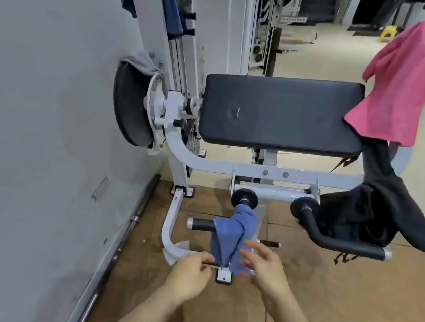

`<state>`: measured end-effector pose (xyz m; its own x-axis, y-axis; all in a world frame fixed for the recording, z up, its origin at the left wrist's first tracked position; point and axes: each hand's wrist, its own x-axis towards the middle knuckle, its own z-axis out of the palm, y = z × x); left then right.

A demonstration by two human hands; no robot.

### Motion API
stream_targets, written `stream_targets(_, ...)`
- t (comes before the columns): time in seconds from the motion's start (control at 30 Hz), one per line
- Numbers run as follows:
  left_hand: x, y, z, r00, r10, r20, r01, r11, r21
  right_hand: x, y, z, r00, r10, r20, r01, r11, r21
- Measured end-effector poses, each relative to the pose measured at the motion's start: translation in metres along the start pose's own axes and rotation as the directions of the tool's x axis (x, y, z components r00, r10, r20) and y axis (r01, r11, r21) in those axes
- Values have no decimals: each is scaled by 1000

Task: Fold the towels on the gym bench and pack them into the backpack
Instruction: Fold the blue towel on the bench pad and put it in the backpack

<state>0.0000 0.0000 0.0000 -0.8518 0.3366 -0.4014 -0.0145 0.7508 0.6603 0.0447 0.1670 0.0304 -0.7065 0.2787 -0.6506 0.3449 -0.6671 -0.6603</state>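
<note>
Fingers (pixel 247 256) of the right hand (pixel 265 271) are spread and blurred just beside the blue towel (pixel 232 239); the left hand (pixel 188 276) has its fingers curled near the hem, though whether it pinches cloth I cannot tell. That towel drapes over a padded handle (pixel 202 224), so gathering comes first, folding later. Lifting it clear means avoiding the steel foot (pixel 224 277) below. Black counter (pixel 276 112) offers open room; a pink towel (pixel 403 84) hangs at its right edge.

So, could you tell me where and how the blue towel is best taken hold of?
Grip the blue towel by its two hanging lower corners, coming from the front and below. It drapes over the left handle, its loose ends pointing down toward the hands, so lifting up and toward you should slide it off. The left hand and right hand are already close.
</note>
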Motion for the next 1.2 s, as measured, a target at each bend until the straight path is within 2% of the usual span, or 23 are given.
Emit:
stream_targets(0.03, 17, 7, 10, 996, -85, -22, 80, 983, -168, 15, 0, -4, 998, 64, 9, -64, 994, 86)
stream_targets(0.1, 45, 24, 24, 981, -194, -12, 170, 884, -436, 36, -4, -12, 989, 150, -2, -148, 981, 128)
stream_targets(0.2, 83, 45, 40, 930, -368, 23, 298, 713, -635, 62, -13, -11, 983, 186, -13, -183, 976, 120)
stream_targets(0.27, 96, 48, 47, 887, -461, 18, 334, 615, -714, 73, -21, -3, 988, 149, -34, -149, 989, -3)
stream_targets(0.3, 99, 47, 51, 874, -485, 7, 339, 602, -723, 79, -24, 1, 990, 133, -41, -136, 987, -90)
stream_targets(0.37, 96, 49, 47, 884, -467, -15, 342, 669, -660, 87, -27, 7, 995, 92, -44, -101, 944, -314)
stream_targets(0.43, 90, 54, 31, 909, -412, -56, 286, 717, -635, 92, -28, 13, 998, -28, -59, -11, 819, -573)
stream_targets(0.5, 85, 63, 2, 922, -382, -63, 217, 645, -732, 84, -35, 20, 980, -196, 8, 137, 653, -745)
stream_targets(0.53, 83, 68, -14, 931, -361, -62, 168, 573, -802, 75, -39, 25, 972, -223, 76, 205, 645, -736)
stream_targets(0.6, 77, 80, -48, 958, -278, -74, 54, 427, -903, 52, -50, 39, 955, -145, 257, 278, 733, -621)
stream_targets(0.67, 67, 90, -82, 990, -136, -34, 11, 317, -948, 26, -61, 64, 883, -22, 468, 318, 761, -565)
stream_targets(0.7, 59, 94, -99, 999, -44, 0, 12, 284, -959, 17, -63, 80, 846, -27, 533, 376, 738, -560)
stream_targets(0.77, 48, 91, -130, 995, 103, 14, -20, 323, -946, 8, -59, 116, 822, -222, 525, 519, 671, -530)
stream_targets(0.8, 45, 86, -145, 990, 144, -13, -72, 410, -909, 6, -57, 136, 826, -332, 456, 549, 657, -517)
stream_targets(0.83, 43, 79, -159, 981, 179, -73, -161, 541, -825, 6, -56, 156, 831, -392, 394, 552, 660, -509)
stream_targets(0.9, 44, 59, -187, 912, 299, -281, -403, 784, -473, 8, -55, 194, 854, -421, 307, 520, 701, -488)
stream_targets(0.97, 49, 38, -220, 774, 435, -459, -521, 850, -73, 6, -62, 228, 877, -409, 252, 480, 753, -450)
stream_targets(1.0, 53, 28, -236, 730, 469, -497, -527, 849, 27, 5, -69, 241, 891, -378, 253, 451, 803, -390)
stream_targets(1.03, 57, 20, -250, 713, 477, -513, -539, 842, 35, 3, -77, 254, 906, -309, 289, 393, 869, -302)
stream_targets(1.07, 61, 15, -262, 745, 444, -498, -545, 836, -69, 0, -83, 264, 910, -212, 356, 298, 932, -206)
stream_targets(1.13, 67, 15, -278, 875, 341, -344, -472, 758, -450, -6, -96, 283, 856, -41, 515, 74, 996, -44)
stream_targets(1.17, 70, 17, -283, 912, 302, -278, -410, 703, -582, -6, -101, 288, 825, -18, 564, 45, 998, -33)
stream_targets(1.2, 72, 19, -287, 928, 273, -252, -371, 671, -642, -3, -106, 291, 808, -46, 587, 122, 988, -90)
